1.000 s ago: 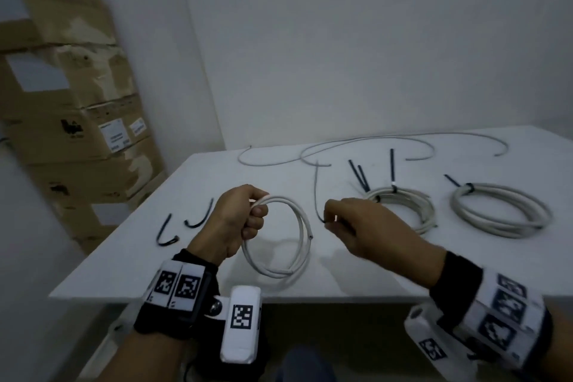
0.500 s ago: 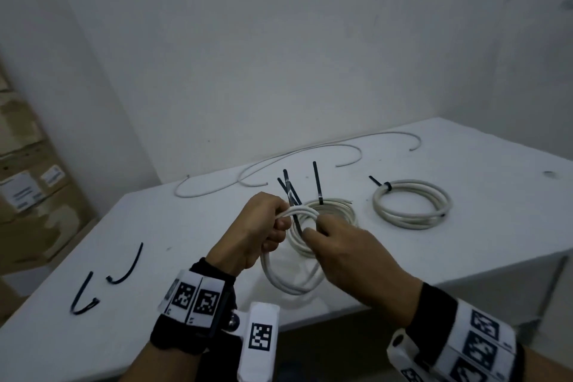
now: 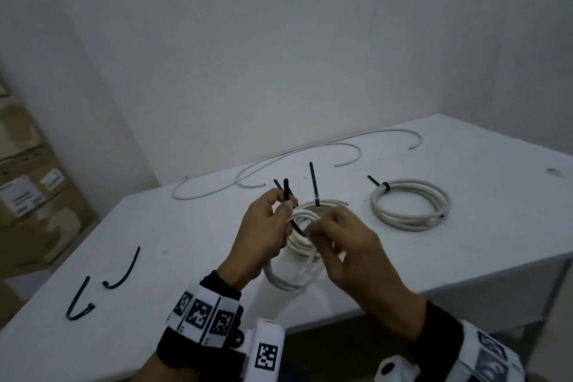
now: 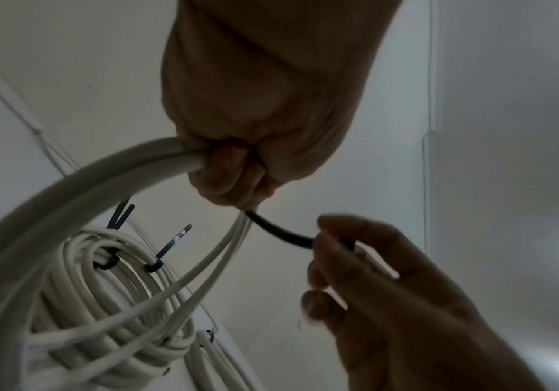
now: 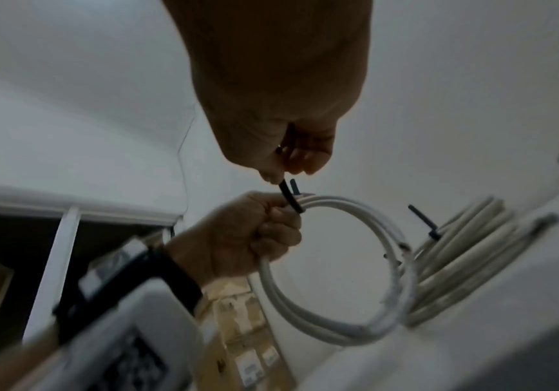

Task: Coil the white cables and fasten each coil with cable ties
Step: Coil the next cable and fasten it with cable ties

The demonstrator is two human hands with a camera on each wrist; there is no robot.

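Note:
My left hand (image 3: 266,226) grips the top of a white cable coil (image 3: 288,281), held upright above the table's near edge. A black cable tie (image 3: 286,192) crosses the coil at that grip; its upper end sticks up above my fingers. My right hand (image 3: 328,231) pinches the tie's lower end just right of the grip. The left wrist view shows the coil (image 4: 81,190) in my fist and the tie (image 4: 281,232) running to the right hand's fingertips (image 4: 325,243). The right wrist view shows the tie (image 5: 289,197) between both hands and the coil (image 5: 395,238) hanging below.
Two tied coils lie on the white table (image 3: 186,226): one (image 3: 325,204) behind my hands, one (image 3: 409,205) to the right. Loose white cables (image 3: 297,153) stretch along the back edge. Two spare black ties (image 3: 122,270) lie at the left. Cardboard boxes (image 3: 31,195) stand by the left wall.
My right hand brought the black tie to the coil and now holds its lower end against my left hand's grip. The camera turned right, and the coil rose slightly.

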